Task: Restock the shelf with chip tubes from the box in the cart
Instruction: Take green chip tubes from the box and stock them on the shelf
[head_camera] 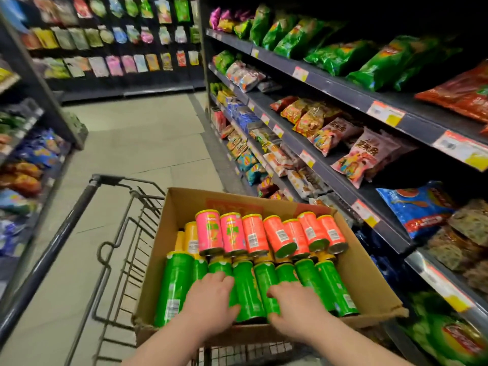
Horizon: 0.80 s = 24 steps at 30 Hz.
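Hands are reaching side by side, near each other but not touching, into an open brown cardboard box (369,273) that is sitting in a dark wire shopping cart (62,233). The left hand (211,305) is lying over a glossy green cylindrical chip tube (220,269) in the near row, its fingers curling over the top and its thumb pressing against the right side. The right hand (293,310) is curling round a neighbouring green tube (286,272) in the same way, fingertips and thumb closing on the left flank. Other green tubes (171,286) are lying flat on either side of the hands. Behind them, pink tubes (208,231) and orange-red tubes (309,231) are lying in a far row, with yellow tubes (191,236) showing underneath. To the right, dark metal shelves (343,92) are holding bright bags of snacks (298,35) above yellow-and-orange price tags (385,113).
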### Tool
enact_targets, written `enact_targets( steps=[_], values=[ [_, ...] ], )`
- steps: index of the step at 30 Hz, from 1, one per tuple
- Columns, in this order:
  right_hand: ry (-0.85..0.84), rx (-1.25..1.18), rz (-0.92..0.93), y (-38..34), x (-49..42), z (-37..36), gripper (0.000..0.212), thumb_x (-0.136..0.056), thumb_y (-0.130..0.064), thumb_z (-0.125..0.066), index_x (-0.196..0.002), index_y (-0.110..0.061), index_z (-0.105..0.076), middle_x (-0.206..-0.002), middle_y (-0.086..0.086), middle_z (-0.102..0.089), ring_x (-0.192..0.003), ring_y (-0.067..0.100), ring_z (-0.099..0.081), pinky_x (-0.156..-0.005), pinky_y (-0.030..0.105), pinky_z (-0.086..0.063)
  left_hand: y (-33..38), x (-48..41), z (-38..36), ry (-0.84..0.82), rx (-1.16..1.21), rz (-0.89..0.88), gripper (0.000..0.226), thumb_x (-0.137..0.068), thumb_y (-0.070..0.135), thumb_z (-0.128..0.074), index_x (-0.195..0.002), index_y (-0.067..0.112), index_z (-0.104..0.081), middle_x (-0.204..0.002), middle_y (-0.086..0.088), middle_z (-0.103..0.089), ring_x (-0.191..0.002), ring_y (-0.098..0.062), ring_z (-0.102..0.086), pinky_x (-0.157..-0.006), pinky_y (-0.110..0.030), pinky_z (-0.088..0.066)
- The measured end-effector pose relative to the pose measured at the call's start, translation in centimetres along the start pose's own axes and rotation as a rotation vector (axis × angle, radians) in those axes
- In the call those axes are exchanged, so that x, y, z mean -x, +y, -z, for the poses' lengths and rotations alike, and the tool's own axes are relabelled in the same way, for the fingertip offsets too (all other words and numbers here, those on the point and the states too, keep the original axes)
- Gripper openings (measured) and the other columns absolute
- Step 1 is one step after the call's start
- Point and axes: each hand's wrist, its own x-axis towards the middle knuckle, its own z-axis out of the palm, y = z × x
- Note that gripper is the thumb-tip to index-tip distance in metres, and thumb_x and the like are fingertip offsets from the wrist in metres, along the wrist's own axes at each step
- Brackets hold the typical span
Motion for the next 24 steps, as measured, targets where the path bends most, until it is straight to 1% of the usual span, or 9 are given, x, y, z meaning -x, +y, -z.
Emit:
enact_targets(
  steps=[4, 8, 10, 13, 16, 18, 20, 22, 24],
  values=[
    [-0.055, 0.02, 0.024, -1.8, -1.4, -0.4, 0.048, -0.089, -0.039, -0.053, -0.133, -0.018, -0.046, -0.133, 0.007, -0.05, -0.124, 0.029, -0.044, -0.104, 0.042, -0.038, -2.9, -0.1, -0.2, 0.053, 0.027, 0.085, 0.063, -0.088, 0.053, -0.047, -0.141, 0.021, -0.035, -0.139, -0.001, -0.04, -0.129, -0.022, -0.037, -0.103, -0.035, -0.037],
    [-0.092, 0.043, 0.048, -2.3, -2.6, -0.1, 0.048, -0.09, -0.038, -0.053, -0.134, -0.018, -0.045, -0.134, 0.008, -0.05, -0.124, 0.029, -0.045, -0.103, 0.042, -0.039, -4.9, -1.4, 0.5, 0.11, 0.047, 0.21, 0.073, -0.086, 0.054, -0.049, -0.146, 0.02, -0.024, -0.149, -0.005, -0.028, -0.14, -0.028, -0.021, -0.111, -0.039, -0.031],
    [-0.106, 0.052, 0.07, -2.5, -3.4, 0.1, 0.048, -0.091, -0.037, -0.052, -0.135, -0.019, -0.045, -0.133, 0.008, -0.05, -0.124, 0.029, -0.045, -0.103, 0.041, -0.04, -6.0, -2.1, 0.9, 0.113, 0.075, 0.28, 0.08, -0.086, 0.053, -0.051, -0.149, 0.018, -0.016, -0.153, -0.008, -0.022, -0.143, -0.032, -0.014, -0.114, -0.042, -0.027],
    [-0.121, 0.037, 0.102, -2.9, -4.8, 0.5, 0.048, -0.089, -0.036, -0.054, -0.134, -0.02, -0.047, -0.133, 0.007, -0.051, -0.124, 0.028, -0.046, -0.104, 0.041, -0.04, -7.5, -3.0, 1.4, 0.072, 0.127, 0.375, 0.085, -0.088, 0.049, -0.053, -0.151, 0.014, -0.007, -0.156, -0.011, -0.014, -0.144, -0.033, -0.011, -0.115, -0.042, -0.025],
    [-0.134, 0.018, 0.141, -2.8, -6.1, 0.9, 0.046, -0.088, -0.034, -0.055, -0.131, -0.019, -0.049, -0.131, 0.006, -0.053, -0.122, 0.028, -0.048, -0.102, 0.041, -0.042, -8.1, -3.6, 1.1, 0.008, 0.17, 0.417, 0.083, -0.088, 0.046, -0.055, -0.15, 0.012, -0.011, -0.155, -0.011, -0.016, -0.143, -0.03, -0.015, -0.114, -0.041, -0.029],
    [-0.136, -0.019, 0.163, -2.4, -6.8, 1.2, 0.046, -0.089, -0.034, -0.055, -0.132, -0.019, -0.049, -0.132, 0.004, -0.053, -0.122, 0.025, -0.048, -0.102, 0.041, -0.042, -8.0, -3.8, 0.8, -0.02, 0.174, 0.423, 0.077, -0.087, 0.044, -0.057, -0.146, 0.012, -0.019, -0.151, -0.008, -0.023, -0.139, -0.028, -0.022, -0.11, -0.039, -0.033],
    [-0.151, -0.047, 0.179, -2.0, -7.4, 1.3, 0.047, -0.089, -0.035, -0.055, -0.132, -0.02, -0.048, -0.134, 0.002, -0.052, -0.123, 0.023, -0.048, -0.103, 0.041, -0.042, -8.0, -4.0, 0.7, -0.007, 0.195, 0.443, 0.072, -0.086, 0.041, -0.06, -0.142, 0.015, -0.024, -0.147, -0.006, -0.028, -0.134, -0.025, -0.029, -0.105, -0.038, -0.037],
    [-0.18, -0.057, 0.19, -1.6, -7.9, 1.2, 0.047, -0.089, -0.035, -0.055, -0.133, -0.02, -0.048, -0.135, 0.002, -0.051, -0.124, 0.023, -0.047, -0.103, 0.041, -0.042, -7.9, -4.3, 0.9, 0.031, 0.238, 0.469, 0.065, -0.084, 0.04, -0.061, -0.136, 0.018, -0.03, -0.14, -0.005, -0.032, -0.126, -0.024, -0.038, -0.098, -0.037, -0.042],
    [-0.208, -0.067, 0.2, -1.3, -8.5, 1.2, 0.048, -0.089, -0.034, -0.056, -0.133, -0.02, -0.048, -0.135, 0.003, -0.051, -0.124, 0.024, -0.048, -0.103, 0.041, -0.042, -7.6, -4.5, 1.3, 0.054, 0.327, 0.511, 0.058, -0.084, 0.038, -0.063, -0.13, 0.021, -0.033, -0.137, -0.004, -0.033, -0.111, -0.023, -0.05, -0.086, -0.035, -0.047]
  ],
)
